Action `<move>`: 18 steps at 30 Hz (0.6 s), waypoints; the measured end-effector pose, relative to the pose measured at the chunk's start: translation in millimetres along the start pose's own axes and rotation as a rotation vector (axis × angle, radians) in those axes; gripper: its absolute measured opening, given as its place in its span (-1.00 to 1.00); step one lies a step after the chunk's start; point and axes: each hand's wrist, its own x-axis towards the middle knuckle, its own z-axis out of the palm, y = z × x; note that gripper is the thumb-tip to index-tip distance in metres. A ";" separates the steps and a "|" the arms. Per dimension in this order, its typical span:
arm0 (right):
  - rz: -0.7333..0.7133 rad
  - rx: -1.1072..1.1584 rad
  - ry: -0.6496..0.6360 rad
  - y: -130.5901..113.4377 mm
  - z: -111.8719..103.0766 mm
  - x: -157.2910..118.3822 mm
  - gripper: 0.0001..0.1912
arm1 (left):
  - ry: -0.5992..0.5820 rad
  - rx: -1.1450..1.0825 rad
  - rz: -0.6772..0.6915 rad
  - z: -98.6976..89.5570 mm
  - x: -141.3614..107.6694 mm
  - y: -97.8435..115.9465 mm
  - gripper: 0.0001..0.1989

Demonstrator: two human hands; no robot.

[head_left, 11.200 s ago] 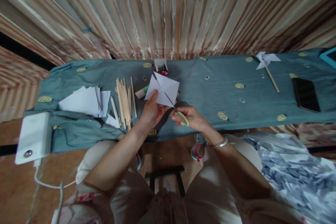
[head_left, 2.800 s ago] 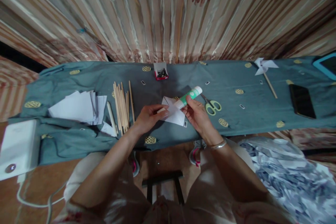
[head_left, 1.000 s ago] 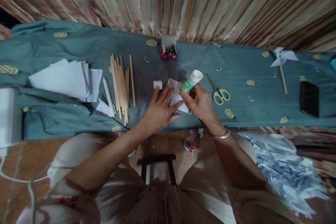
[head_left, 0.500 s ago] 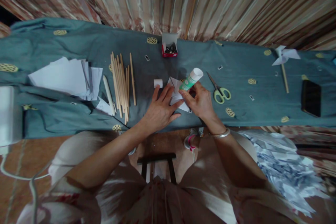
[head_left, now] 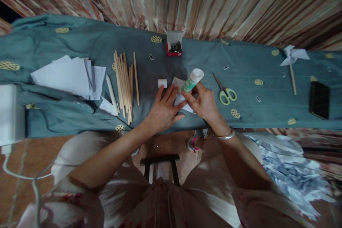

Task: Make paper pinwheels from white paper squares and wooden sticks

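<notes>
My right hand (head_left: 204, 103) grips a green and white glue stick (head_left: 192, 79), tilted with its lower end down on a small folded piece of white paper (head_left: 178, 82). With fingers spread, my left hand (head_left: 165, 112) lies flat, its fingertips on the paper's left side. Just beyond those fingertips lies the white glue stick cap (head_left: 162, 83). Part of the paper is hidden under both hands. Scissors (head_left: 226, 92) with pale green handles rest to the right of my right hand.
Several wooden sticks (head_left: 124, 85), a white pen (head_left: 111, 94) and a stack of white paper (head_left: 64, 78) lie on the left. A small red box (head_left: 174, 48) of dark metal pieces stands at the back. Rightward are a paper pinwheel (head_left: 291, 57) and a phone (head_left: 319, 99).
The glue stick has shifted slightly left over the paper and leans a little differently. My left hand stays pressed on the paper. The whole view has shifted slightly.
</notes>
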 end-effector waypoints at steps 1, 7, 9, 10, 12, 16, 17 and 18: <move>-0.014 -0.008 -0.001 0.4 0.0 -0.2 -0.62 | 0.004 0.003 0.002 -0.1 -0.1 0.0 -0.44; -0.077 -0.061 -0.027 0.3 -1.9 -2.5 -0.52 | 0.013 0.005 0.007 -0.6 0.2 0.1 -0.46; -0.090 -0.083 -0.032 0.6 -1.9 -3.6 -0.51 | 0.013 0.003 0.007 -0.7 0.3 0.1 -0.48; -0.097 -0.097 -0.032 0.8 -1.8 -4.1 -0.51 | 0.012 0.002 0.006 -0.8 0.3 0.1 -0.48; -0.120 -0.121 -0.030 1.2 -1.4 -5.3 -0.52 | 0.010 0.005 0.006 -1.0 0.2 0.1 -0.48; -0.167 -0.142 -0.029 1.1 -1.9 -7.3 -0.53 | 0.016 0.019 0.007 -0.9 -0.3 0.0 -0.47; -0.172 -0.147 -0.029 0.8 -2.3 -7.7 -0.54 | 0.020 0.021 0.008 -0.8 -0.5 0.0 -0.47; -0.176 -0.153 -0.028 0.5 -2.8 -8.2 -0.54 | 0.022 0.024 0.008 -0.5 -0.6 -0.1 -0.47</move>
